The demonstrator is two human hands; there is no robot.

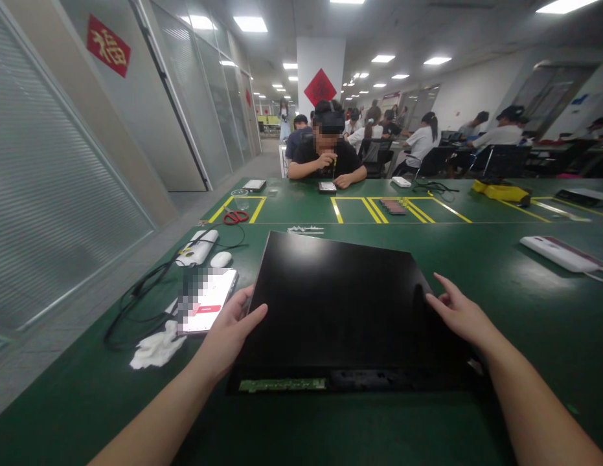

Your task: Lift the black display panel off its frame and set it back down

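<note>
Phone point(214, 299), tissue point(158, 346) left of black panel point(335, 304)

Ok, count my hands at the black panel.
2: the left hand at the left edge of the black panel, thumb over its face, and the right hand at its right edge. Some left fingers are partly hidden.

Mid-frame, a screen panel point(330, 304); left of it on the table point(548, 336), a phone point(214, 294), tissue point(158, 348) lower left, scissors point(236, 217) beyond.
</note>
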